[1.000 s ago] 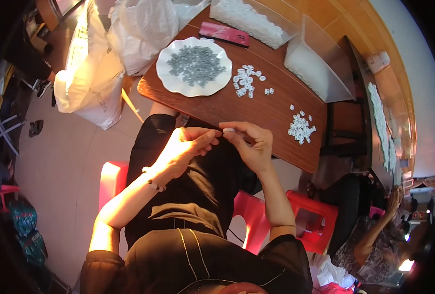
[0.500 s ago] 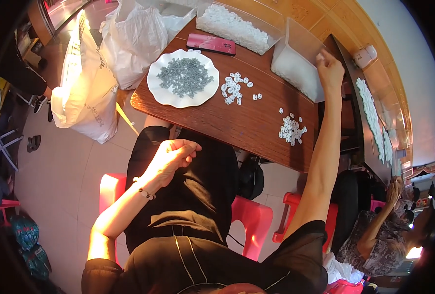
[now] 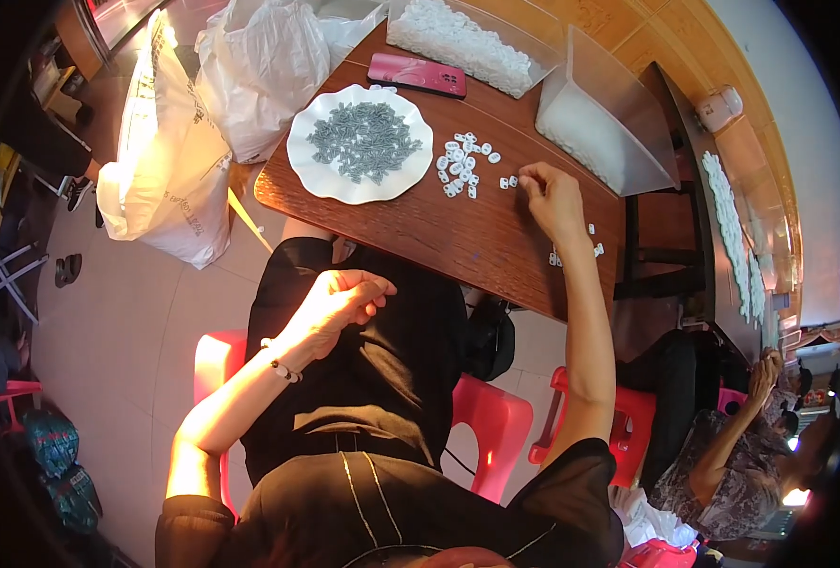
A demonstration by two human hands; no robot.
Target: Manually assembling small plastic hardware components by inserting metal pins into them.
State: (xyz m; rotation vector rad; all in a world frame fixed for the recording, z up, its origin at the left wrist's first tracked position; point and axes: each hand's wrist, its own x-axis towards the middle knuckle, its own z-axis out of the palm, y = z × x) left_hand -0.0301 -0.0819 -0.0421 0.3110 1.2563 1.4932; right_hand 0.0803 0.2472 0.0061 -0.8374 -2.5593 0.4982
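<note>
My right hand is over the brown table, its fingers curled together beside two small white pieces; whatever its fingertips hold is hidden. Just left of it lies a loose group of white oval and square pieces with dark marks. My right forearm covers most of another small pile of white pieces. Above my lap, my left hand is closed in a pinch, and anything in it is too small to make out. A white scalloped plate on the table's left holds many small grey-green pieces.
Two clear bins stand along the far edge, one heaped with white pieces, the other with white contents. A pink phone lies behind the plate. White bags stand at left; another person sits at right.
My right hand has come from the right-hand clear bin, leftward and nearer, to beside the loose white pieces. My forearm now covers the nearer pile. My left hand has hardly moved.
</note>
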